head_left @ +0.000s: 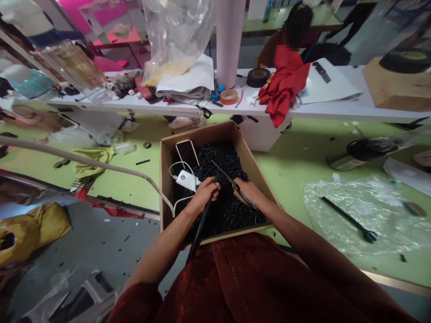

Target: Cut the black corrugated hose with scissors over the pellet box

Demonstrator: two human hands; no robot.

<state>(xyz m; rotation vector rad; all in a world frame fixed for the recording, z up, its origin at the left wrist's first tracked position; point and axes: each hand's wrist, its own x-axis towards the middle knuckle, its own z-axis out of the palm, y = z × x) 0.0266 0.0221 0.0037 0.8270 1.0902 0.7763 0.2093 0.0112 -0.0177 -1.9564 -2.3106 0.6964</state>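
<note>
My left hand point(206, 194) is closed round a black corrugated tube point(201, 228), which runs down toward my lap. In my right hand point(249, 194) is a pair of scissors point(222, 171), its blades pointing up and left, close by the tube's upper end. Both hands are over a cardboard box point(256, 172) filled with many small black pieces point(220, 154). Inside the box, at its left side, lie a phone point(187, 152) and a white device point(186, 180) with a white cable attached. Whether the blades touch the tube I cannot tell.
A white shelf point(188, 107) behind the box bears tape rolls, red cloth point(284, 80) and paper. On the green table point(289, 157), right, are a plastic sheet point(336, 224), a black tube with a frayed end point(350, 220) and a dark bottle point(353, 154). Another person sits beyond the shelf.
</note>
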